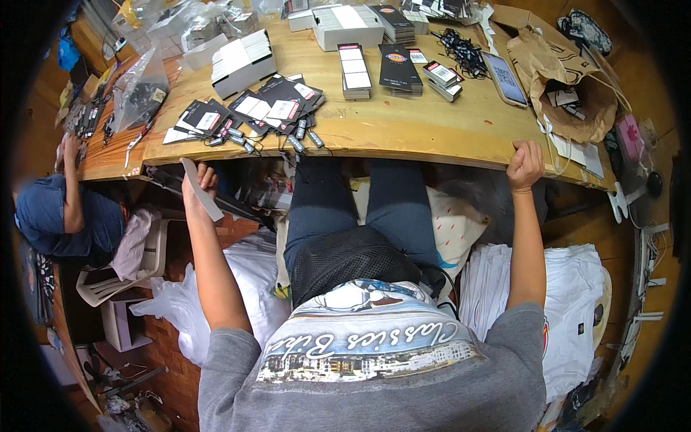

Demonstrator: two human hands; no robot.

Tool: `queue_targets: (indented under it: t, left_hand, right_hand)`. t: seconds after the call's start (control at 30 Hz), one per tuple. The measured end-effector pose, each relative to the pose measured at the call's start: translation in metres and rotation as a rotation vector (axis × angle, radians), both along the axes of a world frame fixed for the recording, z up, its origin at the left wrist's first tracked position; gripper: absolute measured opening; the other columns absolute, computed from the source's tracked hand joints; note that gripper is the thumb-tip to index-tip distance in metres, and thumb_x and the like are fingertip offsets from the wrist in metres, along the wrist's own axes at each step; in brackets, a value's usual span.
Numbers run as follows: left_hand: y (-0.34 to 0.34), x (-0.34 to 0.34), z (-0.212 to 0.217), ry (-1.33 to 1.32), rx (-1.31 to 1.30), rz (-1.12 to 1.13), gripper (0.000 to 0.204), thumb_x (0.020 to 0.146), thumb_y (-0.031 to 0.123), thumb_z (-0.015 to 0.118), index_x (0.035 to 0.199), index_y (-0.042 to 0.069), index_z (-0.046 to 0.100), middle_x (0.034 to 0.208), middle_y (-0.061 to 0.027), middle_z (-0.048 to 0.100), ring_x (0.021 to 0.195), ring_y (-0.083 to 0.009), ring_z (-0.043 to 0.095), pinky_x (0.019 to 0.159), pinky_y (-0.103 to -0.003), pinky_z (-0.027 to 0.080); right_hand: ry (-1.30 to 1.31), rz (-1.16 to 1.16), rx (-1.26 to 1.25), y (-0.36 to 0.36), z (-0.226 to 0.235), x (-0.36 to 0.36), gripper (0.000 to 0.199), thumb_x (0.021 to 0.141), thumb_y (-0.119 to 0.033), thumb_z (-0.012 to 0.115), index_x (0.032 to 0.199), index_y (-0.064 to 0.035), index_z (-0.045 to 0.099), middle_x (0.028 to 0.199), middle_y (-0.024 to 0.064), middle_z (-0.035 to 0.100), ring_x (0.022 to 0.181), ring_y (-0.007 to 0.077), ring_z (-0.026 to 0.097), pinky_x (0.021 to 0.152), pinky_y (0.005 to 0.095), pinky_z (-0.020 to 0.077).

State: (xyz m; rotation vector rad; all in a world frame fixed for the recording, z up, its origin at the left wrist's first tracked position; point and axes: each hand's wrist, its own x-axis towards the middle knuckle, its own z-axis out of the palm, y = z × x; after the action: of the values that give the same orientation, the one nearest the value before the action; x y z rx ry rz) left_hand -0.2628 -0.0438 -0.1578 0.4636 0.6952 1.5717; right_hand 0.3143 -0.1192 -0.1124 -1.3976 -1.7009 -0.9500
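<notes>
My left hand (204, 180) is just off the table's front edge, its fingers closed round a pale, narrow card (201, 190) that stands on edge. Close above it on the table lies a fanned pile of black and white hang tags (273, 108), with strings and small dark fasteners (296, 141) along the near side. Over at the right, my right hand (525, 167) is curled into a fist at the front edge. Whatever it may hold is hidden by the fingers. A brown paper bag (529, 61) and a phone (506, 79) with a lit screen are nearest to it.
The wooden table (403, 137) also bears stacks of tags (400, 68), a white box of cards (243, 63), a tangle of black strings (462, 54) and plastic bags (144, 86). At the left sits another person (68, 209). Folded white shirts (568, 302) lie at my right.
</notes>
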Motion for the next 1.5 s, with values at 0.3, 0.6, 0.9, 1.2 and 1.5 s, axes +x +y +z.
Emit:
queue_targets:
  t: [0.3, 0.6, 0.9, 1.2, 1.5]
  left_hand:
    - [-0.001, 0.004, 0.002, 0.078, -0.042, 0.017, 0.034, 0.085, 0.042, 0.032, 0.069, 0.013, 0.04, 0.045, 0.0015, 0.028, 0.037, -0.0087, 0.025, 0.04, -0.022, 0.023]
    - [0.001, 0.007, 0.004, 0.109, -0.066, 0.042, 0.039, 0.084, 0.046, 0.031, 0.066, 0.012, 0.038, 0.045, 0.0017, 0.027, 0.037, -0.0088, 0.024, 0.041, -0.023, 0.022]
    - [-0.002, 0.013, 0.009, 0.143, -0.096, 0.071, 0.038, 0.087, 0.04, 0.029, 0.064, 0.01, 0.036, 0.045, 0.0009, 0.028, 0.037, -0.009, 0.024, 0.043, -0.022, 0.024]
    - [-0.001, 0.004, 0.006, 0.099, -0.062, 0.036, 0.031, 0.088, 0.034, 0.03, 0.072, 0.008, 0.038, 0.046, 0.0004, 0.029, 0.038, -0.0085, 0.026, 0.043, -0.021, 0.024]
    - [-0.004, 0.011, 0.014, 0.136, -0.034, 0.016, 0.006, 0.081, 0.005, 0.035, 0.076, 0.007, 0.039, 0.05, 0.001, 0.03, 0.04, -0.0078, 0.026, 0.045, -0.02, 0.025]
  right_hand:
    - [-0.004, -0.01, 0.013, 0.0, 0.0, -0.002, 0.018, 0.073, -0.013, 0.04, 0.066, -0.0049, 0.053, 0.067, 0.007, 0.051, 0.063, 0.0245, 0.05, 0.056, 0.0326, 0.0395]
    - [-0.006, -0.024, 0.031, 0.002, 0.001, -0.005, 0.02, 0.074, -0.014, 0.039, 0.067, -0.0039, 0.054, 0.067, 0.0076, 0.053, 0.063, 0.0251, 0.051, 0.055, 0.0329, 0.0402]
    - [0.011, -0.009, 0.039, 0.001, -0.001, -0.005, 0.024, 0.076, -0.014, 0.036, 0.067, -0.0019, 0.055, 0.067, 0.0102, 0.054, 0.063, 0.0269, 0.052, 0.057, 0.0331, 0.0409]
    - [0.0, -0.03, -0.009, 0.002, -0.002, -0.006, 0.024, 0.077, -0.013, 0.037, 0.067, -0.001, 0.055, 0.068, 0.0107, 0.054, 0.063, 0.0266, 0.052, 0.057, 0.033, 0.0407]
    - [-0.015, -0.037, -0.031, 0.004, -0.002, -0.003, 0.023, 0.078, -0.013, 0.037, 0.067, -0.0015, 0.055, 0.068, 0.0101, 0.054, 0.063, 0.026, 0.052, 0.057, 0.0327, 0.0401]
